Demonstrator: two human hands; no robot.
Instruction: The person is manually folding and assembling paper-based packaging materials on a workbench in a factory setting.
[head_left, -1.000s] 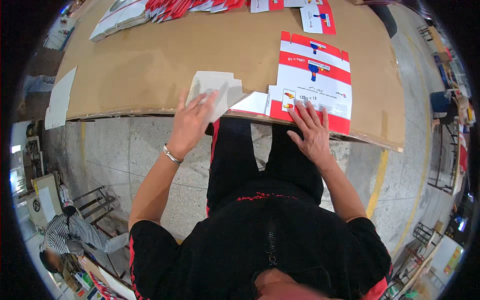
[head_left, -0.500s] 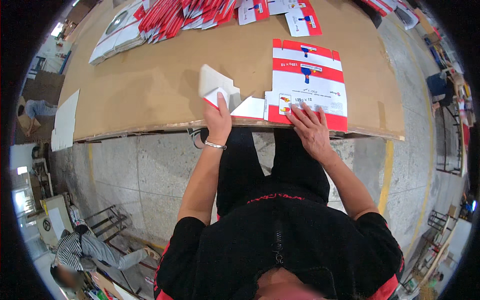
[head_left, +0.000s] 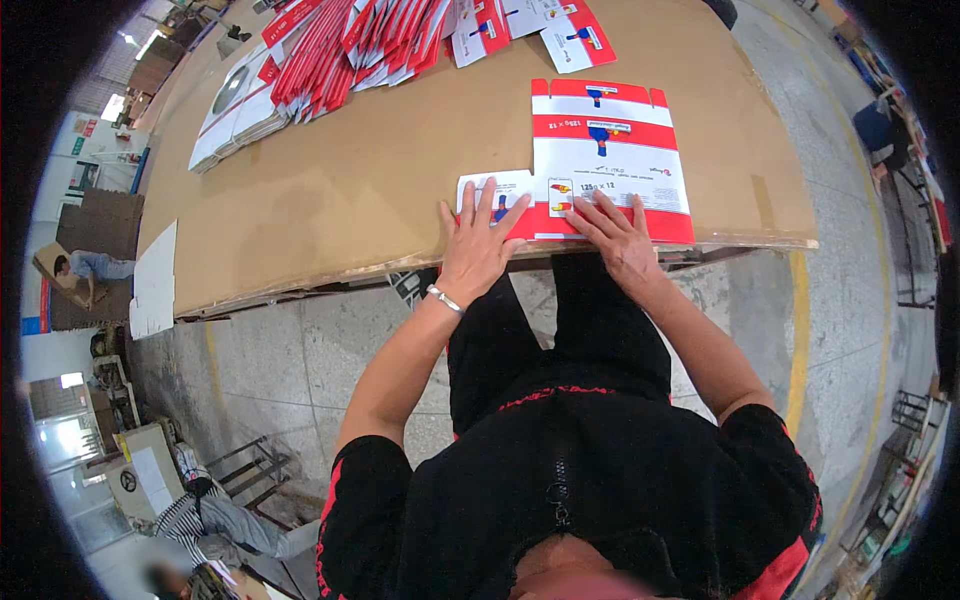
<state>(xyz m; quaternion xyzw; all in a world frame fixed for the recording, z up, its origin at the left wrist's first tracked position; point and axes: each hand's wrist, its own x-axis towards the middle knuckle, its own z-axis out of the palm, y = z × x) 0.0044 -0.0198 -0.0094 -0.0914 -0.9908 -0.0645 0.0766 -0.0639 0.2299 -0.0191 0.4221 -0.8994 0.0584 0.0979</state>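
A flat, folded carton (head_left: 640,165), printed red and white with small blue pictures, lies near the front edge of the brown cardboard-topped table (head_left: 370,200). From its left side a smaller panel (head_left: 519,183) sticks out, its printed face up. My left hand (head_left: 477,245) rests on this panel with spread fingers, covering part of it. On the carton's lower red and white area, my right hand (head_left: 620,240) lies flat with its fingers apart. Neither hand grips anything.
A heap of similar red and white cartons (head_left: 395,45) spreads over the far left of the table. Beside it lies a stack of white sheets (head_left: 235,120) with an oval opening. A white board piece (head_left: 156,280) hangs at the left edge. Other people are in the left background.
My left hand has let go of the pale flap it held raised and now presses flat on the side panel, which shows its printed face. My right hand stays on the carton.
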